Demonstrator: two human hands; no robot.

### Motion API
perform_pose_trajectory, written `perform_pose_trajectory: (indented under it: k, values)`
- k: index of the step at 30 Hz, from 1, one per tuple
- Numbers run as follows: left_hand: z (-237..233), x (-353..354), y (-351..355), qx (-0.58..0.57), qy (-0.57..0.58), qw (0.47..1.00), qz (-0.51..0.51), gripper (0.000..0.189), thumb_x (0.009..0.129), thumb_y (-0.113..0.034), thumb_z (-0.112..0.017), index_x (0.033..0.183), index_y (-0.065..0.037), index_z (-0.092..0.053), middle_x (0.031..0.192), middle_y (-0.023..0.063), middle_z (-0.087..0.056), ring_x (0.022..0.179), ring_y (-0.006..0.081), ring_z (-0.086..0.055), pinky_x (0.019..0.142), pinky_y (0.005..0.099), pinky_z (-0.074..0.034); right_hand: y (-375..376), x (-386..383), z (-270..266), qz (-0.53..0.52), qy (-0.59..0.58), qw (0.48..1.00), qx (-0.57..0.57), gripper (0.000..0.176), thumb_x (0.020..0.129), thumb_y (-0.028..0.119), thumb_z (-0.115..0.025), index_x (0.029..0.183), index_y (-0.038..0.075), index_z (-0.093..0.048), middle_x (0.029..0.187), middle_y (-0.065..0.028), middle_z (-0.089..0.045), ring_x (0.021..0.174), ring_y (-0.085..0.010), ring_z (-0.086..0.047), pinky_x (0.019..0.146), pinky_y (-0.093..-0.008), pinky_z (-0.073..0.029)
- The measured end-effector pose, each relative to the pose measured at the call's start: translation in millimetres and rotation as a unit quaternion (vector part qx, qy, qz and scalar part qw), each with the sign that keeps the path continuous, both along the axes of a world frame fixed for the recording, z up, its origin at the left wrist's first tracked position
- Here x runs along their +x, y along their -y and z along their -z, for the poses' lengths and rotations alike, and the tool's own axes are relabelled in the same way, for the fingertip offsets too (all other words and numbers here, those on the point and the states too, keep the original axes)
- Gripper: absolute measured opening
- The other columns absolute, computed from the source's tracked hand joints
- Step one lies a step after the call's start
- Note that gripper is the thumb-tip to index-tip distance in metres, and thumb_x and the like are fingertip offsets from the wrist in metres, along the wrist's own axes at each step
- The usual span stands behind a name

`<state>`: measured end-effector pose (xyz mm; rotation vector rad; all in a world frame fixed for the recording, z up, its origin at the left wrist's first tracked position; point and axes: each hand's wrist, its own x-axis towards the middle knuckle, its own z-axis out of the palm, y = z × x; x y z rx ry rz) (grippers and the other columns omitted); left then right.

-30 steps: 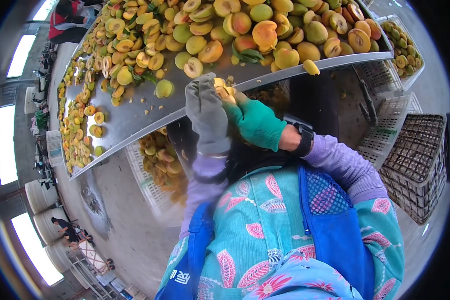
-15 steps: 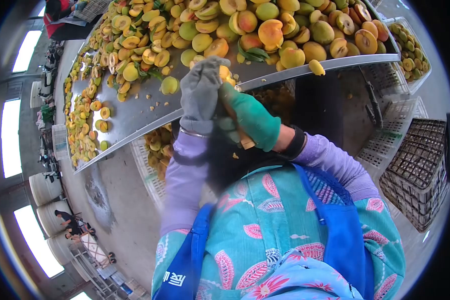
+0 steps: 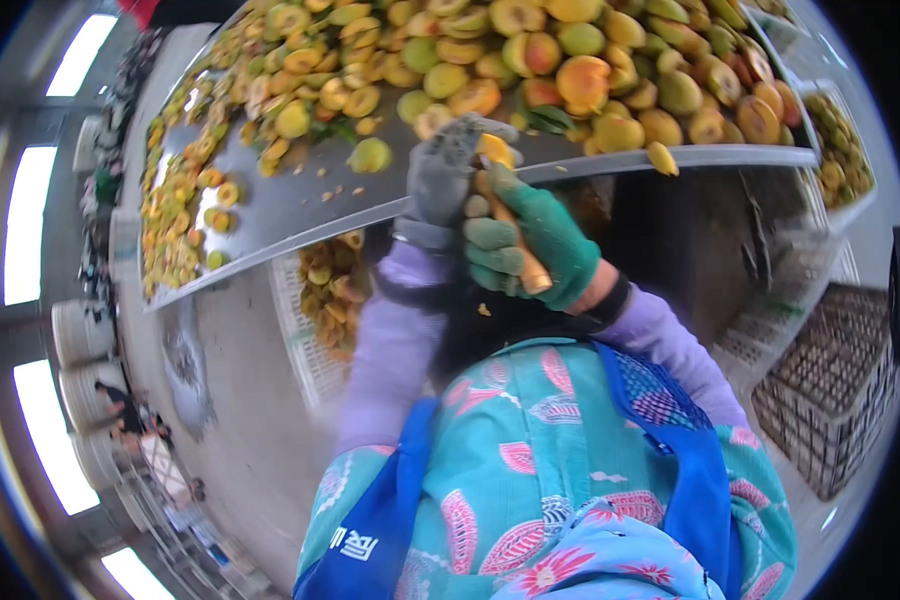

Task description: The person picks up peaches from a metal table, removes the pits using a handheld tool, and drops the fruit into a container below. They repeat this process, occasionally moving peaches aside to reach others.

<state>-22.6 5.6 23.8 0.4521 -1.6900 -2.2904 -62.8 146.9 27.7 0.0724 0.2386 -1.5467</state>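
My left hand [image 3: 442, 178], in a grey glove, is closed around a yellow peach [image 3: 496, 150] at the near edge of the fruit table. My right hand [image 3: 550, 245], in a green glove, grips a knife [image 3: 533, 268] by its pale wooden handle. The knife's upper end meets the fruit between my hands; its blade is mostly hidden. Just beyond my hands, whole and halved peaches [image 3: 580, 85] are heaped on the metal table [image 3: 310, 185], with a few green leaves [image 3: 550, 120] among them.
Below the table edge, a white crate [image 3: 305, 335] holds cut fruit. Another fruit-filled crate [image 3: 845, 150] stands at the right, above a dark plastic crate [image 3: 830, 390] on the floor. A person [image 3: 120, 410] is far off at the left, near large white tubs [image 3: 82, 335].
My hands have shifted slightly right in view, still together. The right wrist has turned, so the knife handle and fingers show more. The view has tilted a little.
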Motion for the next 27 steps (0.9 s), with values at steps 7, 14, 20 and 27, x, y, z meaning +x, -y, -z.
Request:
perform_pose_trajectory:
  k: [7, 14, 20, 27]
  values:
    - [19.4, 20.0, 0.2, -0.007, -0.094, 0.993, -0.066, 0.027, 0.099, -0.019, -0.052, 0.100, 0.005, -0.064, 0.093, 0.0151, -0.068, 0.077, 0.0207, -0.067, 0.070, 0.0323, -0.057, 0.1, 8.5, -4.9, -0.054, -0.058, 0.997, 0.025, 0.036, 0.098, 0.052, -0.043, 0.081, 0.020, -0.046, 0.059, 0.0053, -0.038, 0.041, -0.0081, -0.035, 0.034, -0.0240, -0.026]
    - [8.8, 33.1, 3.4, -0.012, -0.055, 0.997, -0.056, 0.034, 0.101, -0.023, -0.048, 0.094, 0.005, -0.066, 0.084, 0.0102, -0.067, 0.075, 0.0157, -0.063, 0.071, 0.0289, -0.053, 6.0, 11.9, -5.6, -0.089, -0.054, 0.995, 0.008, 0.036, 0.099, 0.052, -0.040, 0.088, 0.019, -0.047, 0.060, 0.0071, -0.038, 0.042, -0.0103, -0.037, 0.044, -0.0254, -0.031]
    - [16.4, 31.8, 12.7, -0.047, -0.042, 0.998, -0.025, 0.032, 0.102, -0.020, -0.047, 0.095, 0.004, -0.067, 0.087, 0.0096, -0.069, 0.078, 0.0151, -0.063, 0.074, 0.0262, -0.052, 14.8, 29.9, 4.3, -0.054, -0.102, 0.992, 0.055, 0.038, 0.100, 0.051, -0.040, 0.091, 0.016, -0.050, 0.057, 0.0085, -0.040, 0.042, -0.0072, -0.038, 0.043, -0.0252, -0.031]
    - [21.0, 59.4, 19.6, 0.021, -0.014, 0.976, -0.216, 0.032, 0.098, -0.026, -0.048, 0.107, 0.000, -0.063, 0.096, 0.0139, -0.068, 0.080, 0.0195, -0.067, 0.068, 0.0293, -0.053, 16.5, 11.8, 4.2, -0.100, -0.028, 0.990, -0.092, 0.039, 0.099, 0.054, -0.038, 0.095, 0.017, -0.052, 0.056, 0.0066, -0.040, 0.043, -0.0094, -0.038, 0.045, -0.0271, -0.034]
